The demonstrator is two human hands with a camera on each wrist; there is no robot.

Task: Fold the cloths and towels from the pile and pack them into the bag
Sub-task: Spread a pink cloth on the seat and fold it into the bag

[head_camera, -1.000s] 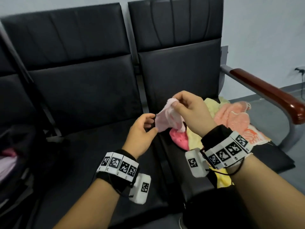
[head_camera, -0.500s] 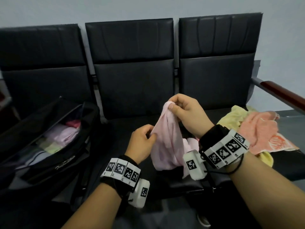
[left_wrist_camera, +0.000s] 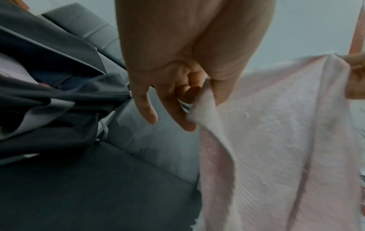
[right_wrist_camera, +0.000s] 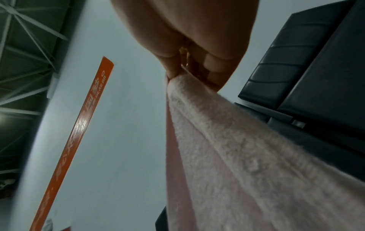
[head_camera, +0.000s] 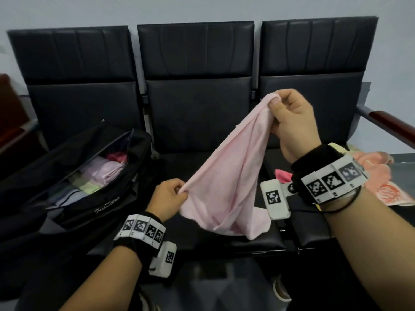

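Two hands stretch one pale pink towel [head_camera: 226, 176] at frame centre, above the middle black seat [head_camera: 195, 162]. The right hand [head_camera: 292, 122] has its grip pinched on the top corner; the left hand [head_camera: 168, 198] has its grip pinched on a lower edge. At left, the open black bag [head_camera: 94, 198] holds folded cloths and bears white script, too blurred to read. The remaining pile [head_camera: 377, 176] lies at right.
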